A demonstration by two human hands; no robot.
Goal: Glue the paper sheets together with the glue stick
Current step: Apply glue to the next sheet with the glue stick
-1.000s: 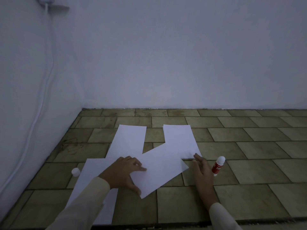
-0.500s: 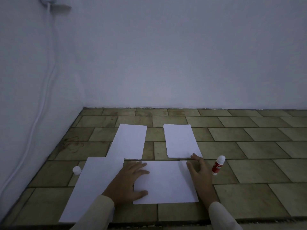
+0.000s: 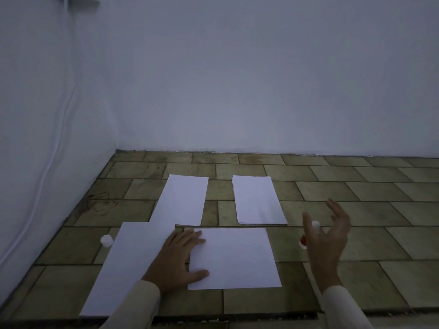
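Several white paper sheets lie on the tiled floor. The nearest sheet (image 3: 234,257) lies flat, and my left hand (image 3: 179,257) rests open on its left edge. Left of it a long sheet (image 3: 128,262) overlaps a far sheet (image 3: 183,200). A small stack of sheets (image 3: 257,200) lies further back on the right. My right hand (image 3: 325,241) hovers open, fingers spread, over the red and white glue stick (image 3: 308,233), which it mostly hides. A white cap (image 3: 106,240) stands left of the long sheet.
White walls meet in a corner at the back left (image 3: 116,148). A white cable (image 3: 47,167) runs down the left wall. The tiled floor (image 3: 356,186) stretches to the right, with a dark edge (image 3: 237,319) close to me.
The nearest sheet was turned from slanted to square on the floor. My right hand left its right edge, lifted and moved right over the glue stick. My left hand stays on the sheet.
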